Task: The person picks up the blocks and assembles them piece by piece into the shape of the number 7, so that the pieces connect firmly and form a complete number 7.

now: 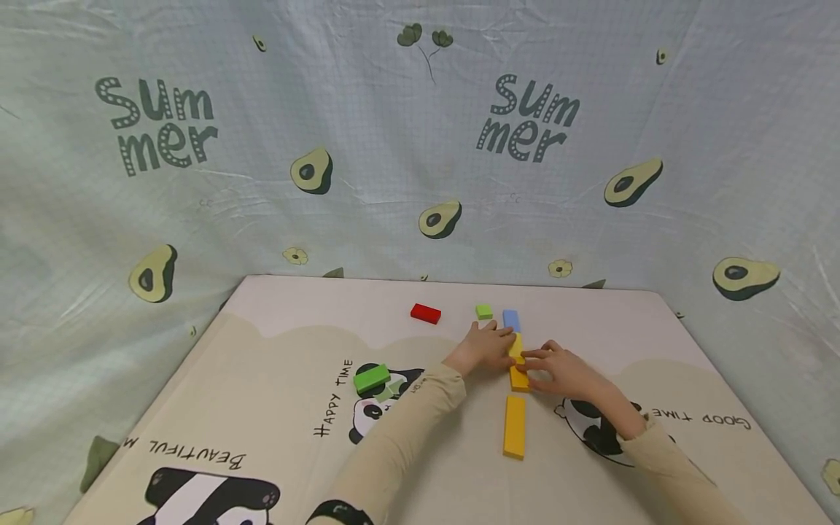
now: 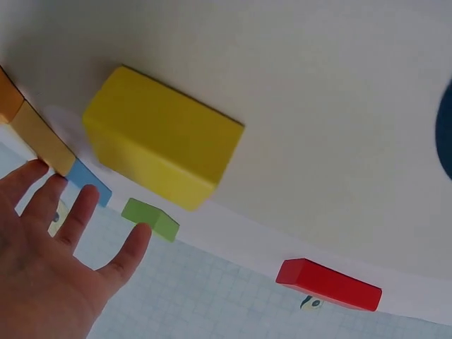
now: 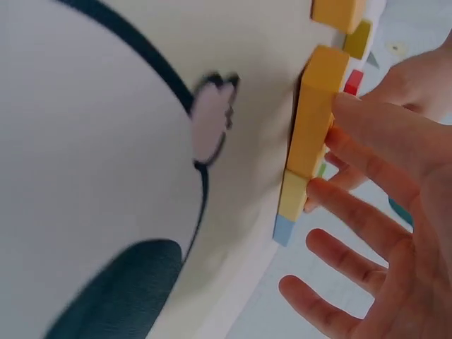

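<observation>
A row of blocks runs away from me: a blue block (image 1: pixel 511 319), a yellow block (image 1: pixel 517 341) and an orange block (image 1: pixel 519 380), set end to end. From the left, my left hand (image 1: pixel 483 347) reaches over with spread fingers, its fingertips at the side of the yellow block. My right hand (image 1: pixel 566 373) comes from the right; its thumb and forefinger touch the orange block (image 3: pixel 318 113), while the other fingers are extended. Nearer to me lies another orange block (image 1: pixel 515 428), apart from the row. Under the left wrist stands a thick yellow block (image 2: pixel 162 138), hidden in the head view.
Left of the row's far end sits a small light green block (image 1: pixel 483 312), with a red block (image 1: pixel 426 313) farther left. A green block (image 1: pixel 372 378) lies left of my left forearm. Behind the table (image 1: pixel 315 299) hangs a printed curtain (image 1: pixel 367 131).
</observation>
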`<act>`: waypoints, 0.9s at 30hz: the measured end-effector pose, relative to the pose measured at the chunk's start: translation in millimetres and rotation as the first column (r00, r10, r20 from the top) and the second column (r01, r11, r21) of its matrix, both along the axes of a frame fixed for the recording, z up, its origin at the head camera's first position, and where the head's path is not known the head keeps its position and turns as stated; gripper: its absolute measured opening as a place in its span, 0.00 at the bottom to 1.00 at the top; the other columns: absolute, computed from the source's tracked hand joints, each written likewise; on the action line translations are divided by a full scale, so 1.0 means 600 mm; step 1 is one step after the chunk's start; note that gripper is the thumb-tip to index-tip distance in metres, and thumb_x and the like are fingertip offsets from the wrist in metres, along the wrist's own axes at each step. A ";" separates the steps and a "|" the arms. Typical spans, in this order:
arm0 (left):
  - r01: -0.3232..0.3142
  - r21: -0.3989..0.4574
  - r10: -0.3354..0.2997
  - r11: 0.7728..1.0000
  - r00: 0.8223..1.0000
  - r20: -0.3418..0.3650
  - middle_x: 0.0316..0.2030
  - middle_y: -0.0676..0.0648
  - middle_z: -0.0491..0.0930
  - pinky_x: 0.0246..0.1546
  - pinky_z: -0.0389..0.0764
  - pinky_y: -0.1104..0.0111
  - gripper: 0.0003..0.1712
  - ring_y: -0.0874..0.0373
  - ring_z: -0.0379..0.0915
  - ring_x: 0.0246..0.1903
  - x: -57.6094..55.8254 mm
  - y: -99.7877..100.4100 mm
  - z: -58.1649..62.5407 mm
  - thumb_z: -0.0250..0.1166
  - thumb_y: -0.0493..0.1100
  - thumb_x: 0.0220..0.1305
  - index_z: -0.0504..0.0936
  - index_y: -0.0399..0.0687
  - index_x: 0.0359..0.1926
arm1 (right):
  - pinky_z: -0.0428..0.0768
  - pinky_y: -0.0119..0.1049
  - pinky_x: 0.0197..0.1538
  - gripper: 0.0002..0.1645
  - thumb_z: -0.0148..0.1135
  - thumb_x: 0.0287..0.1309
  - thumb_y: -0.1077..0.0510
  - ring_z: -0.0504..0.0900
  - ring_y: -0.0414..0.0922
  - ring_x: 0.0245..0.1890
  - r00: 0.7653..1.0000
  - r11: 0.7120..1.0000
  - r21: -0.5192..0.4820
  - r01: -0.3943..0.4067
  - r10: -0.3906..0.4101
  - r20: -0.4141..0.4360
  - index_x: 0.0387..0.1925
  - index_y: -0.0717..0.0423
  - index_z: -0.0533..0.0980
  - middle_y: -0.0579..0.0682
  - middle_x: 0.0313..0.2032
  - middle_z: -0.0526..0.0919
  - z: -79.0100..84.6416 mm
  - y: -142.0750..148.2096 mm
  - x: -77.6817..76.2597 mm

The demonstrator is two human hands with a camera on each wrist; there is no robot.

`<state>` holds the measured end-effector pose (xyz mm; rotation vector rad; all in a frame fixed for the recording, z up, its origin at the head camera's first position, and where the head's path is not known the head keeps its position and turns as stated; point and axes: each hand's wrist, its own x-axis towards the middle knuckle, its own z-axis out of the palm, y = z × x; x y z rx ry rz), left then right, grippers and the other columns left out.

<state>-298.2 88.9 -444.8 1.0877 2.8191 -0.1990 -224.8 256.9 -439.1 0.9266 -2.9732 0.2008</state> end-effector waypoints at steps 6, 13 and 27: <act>0.008 -0.001 -0.008 1.000 1.000 -0.002 0.67 0.60 0.54 0.61 0.56 0.52 0.33 0.58 0.52 0.64 -0.001 -0.004 0.001 0.45 0.64 0.61 0.58 0.61 0.65 | 0.75 0.42 0.40 0.20 0.62 0.50 0.52 0.71 0.48 0.43 0.999 0.999 -0.022 -0.026 0.025 -0.037 0.47 0.52 0.77 0.53 0.48 0.79 0.000 -0.001 0.024; 0.027 0.004 -0.027 1.000 1.000 -0.015 0.67 0.57 0.53 0.62 0.56 0.53 0.33 0.56 0.51 0.66 0.003 -0.013 0.006 0.44 0.62 0.63 0.56 0.58 0.66 | 0.75 0.40 0.41 0.21 0.61 0.50 0.50 0.71 0.46 0.42 0.996 0.998 -0.006 -0.058 0.057 -0.065 0.46 0.52 0.76 0.50 0.47 0.78 0.003 -0.007 0.049; 0.030 0.037 -0.031 0.999 1.000 0.006 0.67 0.58 0.53 0.63 0.55 0.53 0.33 0.56 0.52 0.65 0.007 -0.013 0.002 0.44 0.63 0.63 0.55 0.58 0.66 | 0.74 0.42 0.42 0.25 0.57 0.51 0.40 0.70 0.45 0.46 0.998 0.997 0.040 -0.064 0.065 -0.024 0.48 0.48 0.74 0.46 0.49 0.76 0.004 -0.042 0.101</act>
